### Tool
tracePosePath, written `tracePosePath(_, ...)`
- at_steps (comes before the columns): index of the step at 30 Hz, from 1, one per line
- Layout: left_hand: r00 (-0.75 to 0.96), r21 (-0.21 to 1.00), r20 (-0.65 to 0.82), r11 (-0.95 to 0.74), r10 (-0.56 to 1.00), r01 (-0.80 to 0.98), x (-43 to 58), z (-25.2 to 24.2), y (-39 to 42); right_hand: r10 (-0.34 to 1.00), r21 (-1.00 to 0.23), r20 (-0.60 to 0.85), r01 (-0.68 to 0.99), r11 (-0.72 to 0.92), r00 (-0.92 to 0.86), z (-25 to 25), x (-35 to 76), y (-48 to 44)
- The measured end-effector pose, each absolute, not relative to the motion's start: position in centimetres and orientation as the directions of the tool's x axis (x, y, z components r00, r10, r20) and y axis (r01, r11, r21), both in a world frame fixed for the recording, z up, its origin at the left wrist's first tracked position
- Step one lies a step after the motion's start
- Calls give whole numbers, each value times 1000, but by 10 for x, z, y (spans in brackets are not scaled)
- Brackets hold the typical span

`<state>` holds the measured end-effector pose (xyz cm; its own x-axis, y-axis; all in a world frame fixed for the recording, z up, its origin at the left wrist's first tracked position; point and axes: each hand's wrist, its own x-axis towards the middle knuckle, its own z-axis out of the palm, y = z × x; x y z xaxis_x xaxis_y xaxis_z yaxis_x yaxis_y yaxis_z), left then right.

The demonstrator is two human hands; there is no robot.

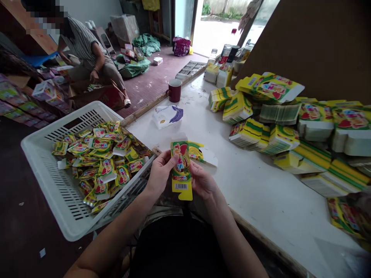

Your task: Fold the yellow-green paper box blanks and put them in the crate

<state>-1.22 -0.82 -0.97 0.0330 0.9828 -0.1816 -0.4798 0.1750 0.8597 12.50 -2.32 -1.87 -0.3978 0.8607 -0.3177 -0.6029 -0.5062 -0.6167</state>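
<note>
Between my two hands is a flattened yellow and green printed carton (pixel 181 164), its barcode flap hanging toward me. My left hand (pixel 161 168) pinches its left edge, thumb on the printed face. On the opposite edge, the fingers of my right hand (pixel 202 178) are closed round the side. Just behind it, another carton blank (pixel 199 154) lies on the white table. Left of my left hand, a white plastic basket (pixel 37 146) holds many small yellow packs (pixel 107 166).
Stacks of flat cartons (pixel 314 154) cover the table's right side. A tissue pack (pixel 168 116) and a maroon mug (pixel 174 91) stand ahead, with jars (pixel 225 53) by the doorway. At the upper left, a person (pixel 84 46) sits beside an open cardboard box (pixel 95 96).
</note>
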Motion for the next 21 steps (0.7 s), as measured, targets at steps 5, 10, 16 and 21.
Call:
tracePosePath(5, 41, 903, -161, 164, 986, -398, -15, -10, -8, 885, -662, -309, -589, -464, -349, -21, 125, -25)
tracePosePath(10, 34, 960, -101, 106, 994, -260, -14, -8, -12, 941, -792, -250, -510, -335, -229, -20, 121, -28)
tracePosePath(16, -41, 960, 57, -66, 998, -274, -25, -3, -7, 997, -967, -83, -243, -78, 11, -12, 133, -36)
tracePosePath(21, 80, 967, 252, -250, 964, -44, -52, 19, -6, 936, -873, 336, 339, 351, -103, 14, 155, -44)
